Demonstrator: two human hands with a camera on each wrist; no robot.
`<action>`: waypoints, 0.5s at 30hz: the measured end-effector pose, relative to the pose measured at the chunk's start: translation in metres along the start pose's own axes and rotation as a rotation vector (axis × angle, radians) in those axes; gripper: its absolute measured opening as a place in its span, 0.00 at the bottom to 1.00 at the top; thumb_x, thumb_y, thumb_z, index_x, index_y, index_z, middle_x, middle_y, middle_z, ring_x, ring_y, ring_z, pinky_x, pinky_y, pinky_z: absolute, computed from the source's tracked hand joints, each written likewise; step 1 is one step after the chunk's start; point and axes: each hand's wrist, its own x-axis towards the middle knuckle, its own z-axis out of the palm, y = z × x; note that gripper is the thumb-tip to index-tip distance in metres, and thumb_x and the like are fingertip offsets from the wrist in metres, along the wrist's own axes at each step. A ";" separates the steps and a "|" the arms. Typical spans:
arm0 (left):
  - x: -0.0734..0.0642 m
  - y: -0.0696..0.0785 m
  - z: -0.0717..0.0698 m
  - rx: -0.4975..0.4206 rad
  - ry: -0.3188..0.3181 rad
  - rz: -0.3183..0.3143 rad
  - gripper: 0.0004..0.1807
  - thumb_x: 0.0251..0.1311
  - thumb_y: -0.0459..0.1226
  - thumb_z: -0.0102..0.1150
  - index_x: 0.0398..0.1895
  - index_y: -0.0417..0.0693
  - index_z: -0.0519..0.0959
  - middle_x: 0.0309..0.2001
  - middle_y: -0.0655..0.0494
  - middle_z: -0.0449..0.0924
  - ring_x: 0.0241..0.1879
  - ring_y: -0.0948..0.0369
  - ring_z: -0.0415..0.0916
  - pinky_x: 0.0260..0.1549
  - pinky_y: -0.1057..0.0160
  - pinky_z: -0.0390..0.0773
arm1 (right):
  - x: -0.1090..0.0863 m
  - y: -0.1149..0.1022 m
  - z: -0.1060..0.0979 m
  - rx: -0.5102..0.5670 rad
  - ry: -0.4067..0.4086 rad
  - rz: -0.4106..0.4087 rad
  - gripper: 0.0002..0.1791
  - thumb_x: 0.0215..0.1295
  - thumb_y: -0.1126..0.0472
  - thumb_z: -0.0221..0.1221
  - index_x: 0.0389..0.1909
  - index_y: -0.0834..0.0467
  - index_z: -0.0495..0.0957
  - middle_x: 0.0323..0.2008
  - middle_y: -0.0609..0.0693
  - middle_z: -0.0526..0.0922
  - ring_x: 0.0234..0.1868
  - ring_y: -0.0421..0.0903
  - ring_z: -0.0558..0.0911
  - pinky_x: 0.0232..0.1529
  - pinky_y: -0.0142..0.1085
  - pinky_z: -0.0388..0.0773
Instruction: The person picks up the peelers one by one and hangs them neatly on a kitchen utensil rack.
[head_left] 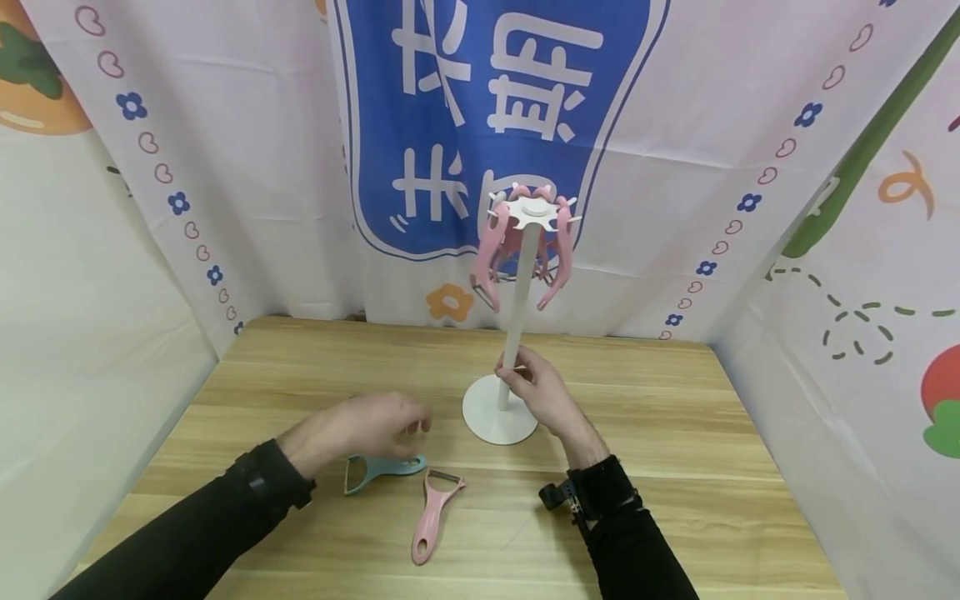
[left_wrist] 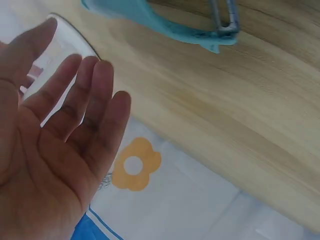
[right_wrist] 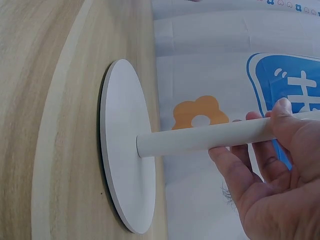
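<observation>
A white stand (head_left: 501, 408) with a round base and a tall post rises from the table. Several pink peelers (head_left: 491, 250) hang around its hooked top. My right hand (head_left: 536, 387) holds the lower post between thumb and fingers, as the right wrist view also shows. Above a blue peeler (head_left: 386, 467) hovers my left hand (head_left: 375, 423), its fingers relaxed and holding nothing. The left wrist view shows its palm apart from the blue peeler (left_wrist: 150, 17). A pink peeler (head_left: 431, 517) lies on the table, its blade end toward the stand.
The wooden table (head_left: 660, 433) meets a white printed cloth (head_left: 270, 208) at its back edge. Cloth walls also stand at the left and right sides.
</observation>
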 end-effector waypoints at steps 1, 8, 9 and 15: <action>-0.001 0.000 0.001 0.006 -0.015 -0.002 0.16 0.70 0.37 0.84 0.54 0.47 0.87 0.45 0.52 0.89 0.41 0.64 0.80 0.41 0.64 0.85 | 0.000 0.000 0.000 0.002 -0.002 -0.001 0.09 0.93 0.61 0.59 0.61 0.60 0.83 0.62 0.64 0.87 0.65 0.63 0.90 0.72 0.56 0.90; -0.006 0.008 0.006 0.080 -0.110 -0.099 0.20 0.64 0.42 0.90 0.50 0.54 0.85 0.47 0.57 0.88 0.41 0.64 0.80 0.42 0.61 0.88 | 0.000 0.001 0.000 0.008 0.002 -0.014 0.10 0.94 0.61 0.59 0.61 0.62 0.83 0.62 0.65 0.86 0.65 0.65 0.90 0.71 0.56 0.90; -0.007 0.009 0.007 0.094 -0.122 -0.115 0.21 0.63 0.43 0.91 0.49 0.54 0.84 0.46 0.58 0.88 0.41 0.64 0.80 0.41 0.60 0.88 | 0.001 0.002 0.000 0.006 0.002 -0.015 0.10 0.94 0.61 0.59 0.61 0.62 0.83 0.62 0.65 0.86 0.65 0.65 0.90 0.70 0.56 0.90; -0.008 0.011 0.011 0.152 -0.155 -0.156 0.23 0.60 0.41 0.92 0.48 0.55 0.83 0.42 0.61 0.83 0.40 0.64 0.76 0.39 0.61 0.84 | 0.000 0.000 0.000 0.003 0.001 -0.014 0.09 0.93 0.61 0.59 0.61 0.61 0.83 0.61 0.65 0.86 0.64 0.64 0.90 0.70 0.56 0.90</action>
